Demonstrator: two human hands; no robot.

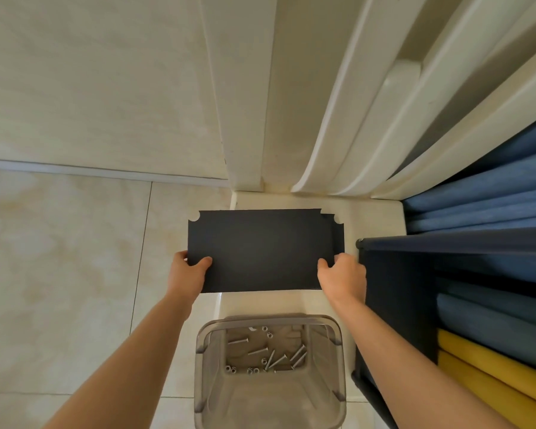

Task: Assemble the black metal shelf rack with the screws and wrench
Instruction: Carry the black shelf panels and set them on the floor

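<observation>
Black and flat, the panel (260, 252) is held level in the middle of the view, over a pale ledge (372, 212) and just beyond a clear bin (205, 335). Its two far corners have round notches. A second black edge juts out along its right side, and it cannot be told whether that is another sheet beneath. The left hand (189, 270) grips the near left corner with its thumb (203, 261) pressed on top and its other fingers hidden under the sheet. The right hand (342, 274) grips the near right corner, thumb on top and fingers curled round the edge. In the bottom of the bin lie loose screws (279, 356) and small nuts (231, 369). To the right stands a dark fabric rack (393, 305) holding blue rolls (492, 320) with yellow rolls (492, 360) below them. Cream tile floor (59, 274) lies to the left, and a white door frame (245, 119) rises behind.
</observation>
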